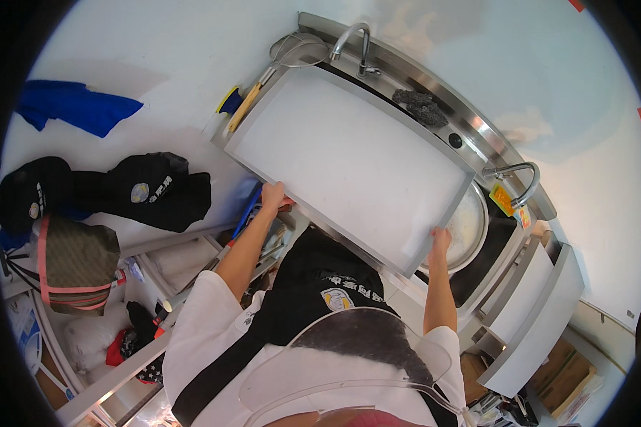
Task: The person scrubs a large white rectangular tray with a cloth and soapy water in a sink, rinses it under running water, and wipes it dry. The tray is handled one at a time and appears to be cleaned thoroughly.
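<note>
A large, shallow rectangular metal tray (347,165) lies across the stainless steel sink counter, tilted in view, its bare inside facing up. My left hand (274,196) grips its near rim towards the left. My right hand (439,243) holds the right end wall near the front corner. Beside that hand, a round metal basin (470,227) with cloudy, foamy liquid sits partly under the tray in the right sink bowl (499,235). The tray hides whatever is beneath it. The fingers under its rim are mostly hidden.
Two gooseneck faucets (364,45) (534,179) rise behind the tray. A wire-mesh skimmer (299,50) stands at its back left corner. Dark scrubbers (421,107) and an orange-and-green sponge (502,200) lie on the back ledge. More metal trays (534,315) stand at right; wall-hung caps and aprons (144,187) at left.
</note>
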Demonstrator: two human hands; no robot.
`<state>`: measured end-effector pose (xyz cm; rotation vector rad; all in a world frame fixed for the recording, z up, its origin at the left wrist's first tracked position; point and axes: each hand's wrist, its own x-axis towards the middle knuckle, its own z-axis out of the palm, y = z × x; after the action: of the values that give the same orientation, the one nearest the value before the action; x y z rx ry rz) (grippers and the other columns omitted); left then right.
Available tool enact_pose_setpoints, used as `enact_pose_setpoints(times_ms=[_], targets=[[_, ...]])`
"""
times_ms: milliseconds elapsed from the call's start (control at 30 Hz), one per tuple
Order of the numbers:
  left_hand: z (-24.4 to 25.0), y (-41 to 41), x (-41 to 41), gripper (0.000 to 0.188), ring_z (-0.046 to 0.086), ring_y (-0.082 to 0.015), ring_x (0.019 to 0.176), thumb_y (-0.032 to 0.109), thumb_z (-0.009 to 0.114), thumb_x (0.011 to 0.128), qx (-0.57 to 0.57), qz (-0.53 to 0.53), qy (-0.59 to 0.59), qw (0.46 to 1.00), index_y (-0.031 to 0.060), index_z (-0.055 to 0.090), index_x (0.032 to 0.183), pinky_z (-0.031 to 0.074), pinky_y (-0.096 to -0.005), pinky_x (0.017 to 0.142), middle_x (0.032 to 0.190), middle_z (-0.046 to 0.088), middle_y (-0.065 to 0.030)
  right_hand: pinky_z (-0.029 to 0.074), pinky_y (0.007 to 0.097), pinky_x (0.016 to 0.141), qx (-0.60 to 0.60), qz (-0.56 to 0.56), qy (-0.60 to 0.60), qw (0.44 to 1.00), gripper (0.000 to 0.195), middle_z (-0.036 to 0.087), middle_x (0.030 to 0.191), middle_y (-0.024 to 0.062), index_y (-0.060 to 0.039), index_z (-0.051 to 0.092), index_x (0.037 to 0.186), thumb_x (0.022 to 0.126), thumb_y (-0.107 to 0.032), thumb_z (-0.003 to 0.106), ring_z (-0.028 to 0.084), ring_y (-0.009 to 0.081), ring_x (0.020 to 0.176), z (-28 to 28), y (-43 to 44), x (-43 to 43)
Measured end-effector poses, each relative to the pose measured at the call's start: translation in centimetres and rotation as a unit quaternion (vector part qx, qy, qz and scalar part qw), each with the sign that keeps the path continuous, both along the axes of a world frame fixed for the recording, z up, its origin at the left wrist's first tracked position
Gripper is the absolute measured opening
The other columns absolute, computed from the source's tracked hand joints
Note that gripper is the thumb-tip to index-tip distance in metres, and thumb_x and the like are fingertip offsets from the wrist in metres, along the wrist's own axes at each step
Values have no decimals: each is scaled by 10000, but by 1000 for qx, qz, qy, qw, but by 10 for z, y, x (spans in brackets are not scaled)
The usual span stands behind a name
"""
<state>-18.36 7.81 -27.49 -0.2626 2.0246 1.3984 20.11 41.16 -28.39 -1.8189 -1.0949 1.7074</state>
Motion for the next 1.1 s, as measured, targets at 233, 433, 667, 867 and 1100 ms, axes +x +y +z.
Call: enact_pose_setpoints(times_ms=[233, 433, 667, 867, 1100], targets=[[17, 33, -15, 294, 721, -340, 650, 61, 510, 875, -39, -45, -18, 998, -200, 608, 967, 608, -393, 498, 852, 690, -283, 438, 364, 634, -1, -37, -14, 999, 202, 526, 799, 80, 1, 560, 831, 638, -8, 506, 515, 227, 707, -1, 3, -1], [-4, 46, -46, 222, 692, -343, 562, 32, 532, 876, -71, -84, -154, 982, -168, 625, 863, 591, -413, 475, 724, 682, -244, 380, 338, 588, 29, -52, -6, 998, 196, 523, 740, 34, 6, 580, 832, 655, -8, 498, 464, 164, 663, 36, 5, -21], [13, 53, -79, 430, 653, -260, 477, 291, 560, 924, -210, -374, -131, 894, -93, 639, 746, 489, -353, 413, 664, 691, -194, 360, 303, 546, 69, -5, -51, 996, 83, 470, 674, 3, -29, 535, 721, 655, -7, 491, 446, 144, 618, 29, 21, -23], [13, 91, -88, 359, 645, -198, 479, 302, 550, 944, -169, -350, -37, 921, -29, 652, 850, 482, -310, 421, 656, 685, -125, 352, 313, 544, 85, 13, -106, 991, 46, 469, 647, 12, -38, 536, 692, 664, -31, 500, 443, 153, 593, 69, 18, -48], [-28, 149, -77, 230, 648, -140, 570, 255, 593, 945, -39, -336, -24, 941, 35, 659, 953, 500, -275, 474, 751, 679, -73, 361, 323, 540, 78, 9, -157, 984, 25, 481, 649, 24, -43, 526, 685, 686, -34, 502, 448, 152, 599, 79, 1, -87]])
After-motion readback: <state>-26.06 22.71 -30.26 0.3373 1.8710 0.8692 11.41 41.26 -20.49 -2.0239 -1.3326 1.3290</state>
